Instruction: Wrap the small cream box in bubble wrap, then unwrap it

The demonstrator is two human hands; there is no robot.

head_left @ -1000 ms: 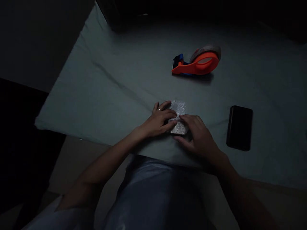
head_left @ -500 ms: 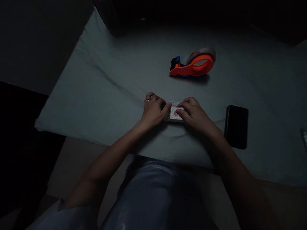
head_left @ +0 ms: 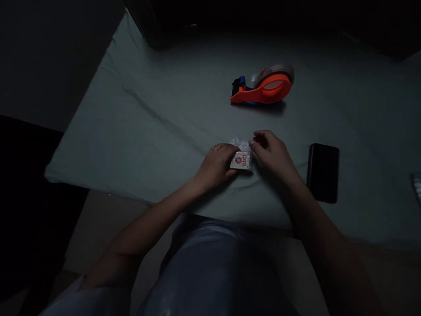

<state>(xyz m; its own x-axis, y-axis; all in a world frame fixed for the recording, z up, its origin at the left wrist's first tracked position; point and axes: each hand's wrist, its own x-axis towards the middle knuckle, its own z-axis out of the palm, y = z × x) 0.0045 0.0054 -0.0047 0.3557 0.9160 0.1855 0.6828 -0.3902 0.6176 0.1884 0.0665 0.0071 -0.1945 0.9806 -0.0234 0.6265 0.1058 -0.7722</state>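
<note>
A small, pale rectangular pack (head_left: 240, 160), marked with red print, is held flat just right of the frame's centre, its printed face turned up. Clear, crinkled wrapping (head_left: 241, 144) is seen directly above it.

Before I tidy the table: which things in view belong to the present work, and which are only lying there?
Probably in work:
small pack with red print, in the left hand
clear wrap, by the right hand

Lying untouched:
orange tape dispenser, possibly related
dark rectangular object
unclear thing, right edge
</note>
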